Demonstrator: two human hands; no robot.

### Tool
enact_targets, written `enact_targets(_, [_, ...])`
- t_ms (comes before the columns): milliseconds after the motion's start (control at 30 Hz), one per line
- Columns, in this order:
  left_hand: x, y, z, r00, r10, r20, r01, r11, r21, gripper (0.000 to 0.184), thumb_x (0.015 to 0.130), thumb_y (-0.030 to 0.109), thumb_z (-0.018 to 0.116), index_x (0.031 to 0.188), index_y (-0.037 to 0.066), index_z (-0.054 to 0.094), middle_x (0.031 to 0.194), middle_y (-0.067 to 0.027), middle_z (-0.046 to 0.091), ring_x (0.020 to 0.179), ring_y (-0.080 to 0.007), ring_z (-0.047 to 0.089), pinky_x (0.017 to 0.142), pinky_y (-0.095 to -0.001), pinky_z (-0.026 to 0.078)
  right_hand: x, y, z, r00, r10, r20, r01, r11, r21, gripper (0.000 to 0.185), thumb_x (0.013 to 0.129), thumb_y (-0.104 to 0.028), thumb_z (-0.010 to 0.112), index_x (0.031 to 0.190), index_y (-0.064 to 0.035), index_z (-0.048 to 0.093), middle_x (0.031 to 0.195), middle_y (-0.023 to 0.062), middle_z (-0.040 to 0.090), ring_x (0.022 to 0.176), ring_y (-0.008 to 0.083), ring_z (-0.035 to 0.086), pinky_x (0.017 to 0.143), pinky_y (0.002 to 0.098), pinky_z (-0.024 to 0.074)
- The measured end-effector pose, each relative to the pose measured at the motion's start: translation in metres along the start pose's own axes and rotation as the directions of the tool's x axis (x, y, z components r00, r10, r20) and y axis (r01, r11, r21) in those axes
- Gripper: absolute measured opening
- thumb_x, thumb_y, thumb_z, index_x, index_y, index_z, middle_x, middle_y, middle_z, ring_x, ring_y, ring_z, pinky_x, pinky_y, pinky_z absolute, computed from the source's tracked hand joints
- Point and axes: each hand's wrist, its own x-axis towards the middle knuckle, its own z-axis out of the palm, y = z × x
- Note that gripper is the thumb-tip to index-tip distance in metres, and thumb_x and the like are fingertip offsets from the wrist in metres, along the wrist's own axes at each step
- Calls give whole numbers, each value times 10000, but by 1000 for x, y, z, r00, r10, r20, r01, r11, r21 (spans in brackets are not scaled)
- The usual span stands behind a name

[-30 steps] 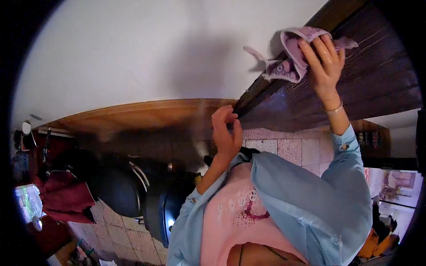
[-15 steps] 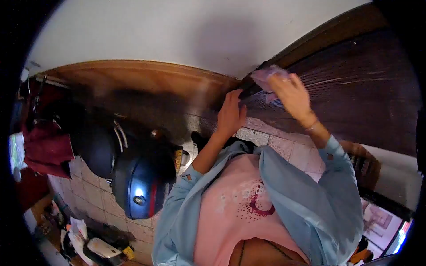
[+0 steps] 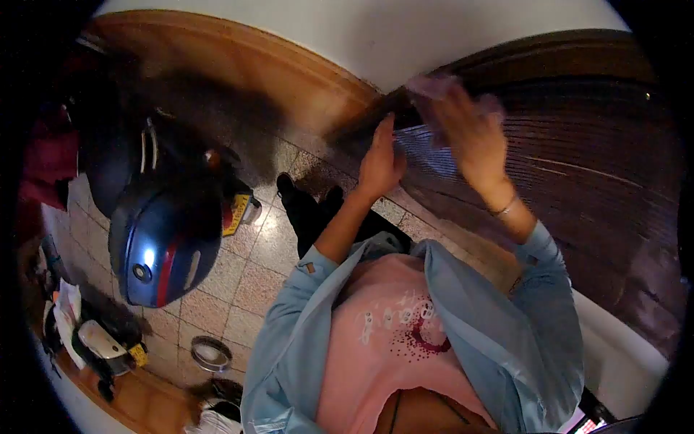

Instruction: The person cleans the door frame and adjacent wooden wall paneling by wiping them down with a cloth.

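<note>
A thin purple cloth is under the fingers of my right hand, which is blurred by motion. It presses the cloth on or just over the dark, ridged wooden panel, close to its left end. My left hand is beside that same end, with its fingers stretched upward and nothing seen in it. The fingertips are at the panel's dark edge; whether they touch it I cannot tell.
A motor scooter with a dark blue top box stands on the tiled floor to my left. Behind the panel are a white wall and brown wall panelling. A round metal-rimmed object lies on the floor.
My view has tipped and turned, so more floor shows and the scooter appears farther left. My right hand with the cloth has shifted slightly upward in view. The left hand stays near the panel's end.
</note>
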Motion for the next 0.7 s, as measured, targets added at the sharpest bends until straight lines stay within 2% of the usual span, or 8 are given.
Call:
enact_targets(33, [-3, -11, 4, 998, -57, 10, 57, 998, -35, 715, 778, 11, 532, 1422, 38, 222, 1384, -244, 360, 1138, -409, 502, 920, -441, 439, 7, -11, 10, 1000, -20, 4, 20, 1000, 5, 507, 787, -145, 524, 1293, -161, 515, 1317, 6, 509, 1200, 212, 476, 908, 343, 404])
enact_targets(100, [-13, -28, 8, 991, -132, 3, 132, 988, -78, 714, 780, 9, 519, 1425, 45, 215, 1385, -235, 363, 1143, -407, 498, 925, -445, 435, 25, -34, 24, 809, 8, 587, -163, 964, 212, 501, 801, -133, 489, 1300, -100, 479, 1333, 22, 492, 1213, 191, 462, 992, 303, 382])
enact_targets(133, [-15, -32, 8, 981, -186, 50, 190, 977, -94, 711, 781, 15, 513, 1426, 51, 217, 1397, -225, 357, 1153, -401, 493, 933, -445, 430, 17, -36, 49, 807, -14, 590, -144, 965, 221, 501, 801, -133, 489, 1300, -100, 479, 1333, 22, 492, 1213, 191, 462, 992, 303, 382])
enact_targets(200, [-15, -44, 14, 966, -240, 94, 250, 961, -115, 707, 782, 22, 507, 1427, 58, 219, 1409, -215, 350, 1164, -396, 487, 941, -446, 425, -12, -45, 104, 980, -194, 53, 184, 972, 147, 451, 777, -136, 540, 1225, -89, 522, 1322, 23, 503, 1038, 185, 548, 855, 309, 460])
enact_targets(367, [-14, -38, 12, 930, -274, 243, 273, 961, 39, 716, 798, 61, 518, 1440, 73, 203, 1461, -204, 285, 1211, -398, 450, 977, -432, 409, 4, -27, 37, 972, -225, 63, 225, 974, 5, 454, 829, -128, 453, 1276, -58, 486, 1349, 61, 475, 1234, 206, 442, 1042, 337, 329])
enact_targets(433, [-20, -49, 31, 958, -208, 196, 219, 975, -32, 713, 807, 66, 514, 1444, 74, 194, 1468, -203, 272, 1232, -392, 431, 996, -425, 394, 19, -3, -23, 946, 64, 319, -80, 996, 38, 452, 839, -136, 451, 1282, -63, 500, 1385, 65, 453, 1263, 231, 430, 1014, 384, 323])
enact_targets(500, [-20, -55, 37, 981, -136, 137, 150, 984, -99, 711, 816, 70, 510, 1449, 75, 186, 1474, -202, 259, 1254, -386, 411, 1015, -419, 379, 9, 15, -39, 957, -38, -288, -1, 991, -134, 463, 849, -142, 445, 1303, -65, 496, 1422, 77, 419, 1289, 246, 413, 965, 392, 345])
enact_targets(700, [-17, -52, 32, 952, -221, 212, 254, 956, -145, 699, 832, 83, 503, 1450, 70, 177, 1481, -202, 246, 1302, -373, 355, 1059, -399, 328, 11, -20, 42, 971, -209, 116, 189, 968, 166, 467, 841, -132, 449, 1299, -53, 490, 1410, 61, 428, 1315, 201, 380, 1090, 351, 294])
